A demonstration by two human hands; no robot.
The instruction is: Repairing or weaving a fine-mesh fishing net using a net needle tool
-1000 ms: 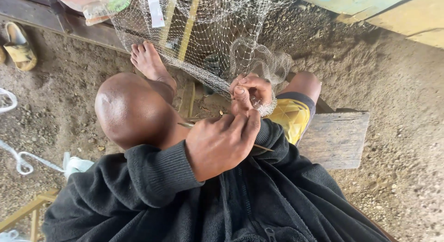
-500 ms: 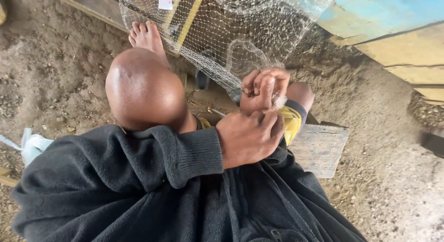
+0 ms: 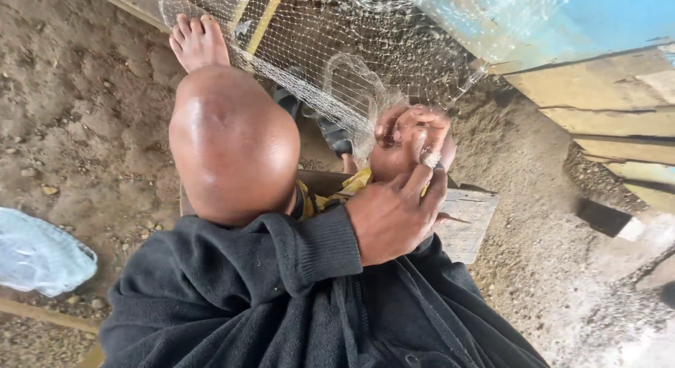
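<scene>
My right hand (image 3: 411,132) pinches the net (image 3: 337,66) stretched just above it; my left hand (image 3: 394,217), curled below, grips a pointed needle (image 3: 450,218).

Your left hand (image 3: 394,217) lies in front of you, just behind your right hand (image 3: 411,132), which touches the net (image 3: 337,66). The net stretches ahead of both hands. Your knee (image 3: 232,143) rises to their left, your foot (image 3: 199,41) beyond it. The wooden surface (image 3: 467,224) lies under you; a bag (image 3: 39,252) sits far left on the ground (image 3: 84,115).
</scene>
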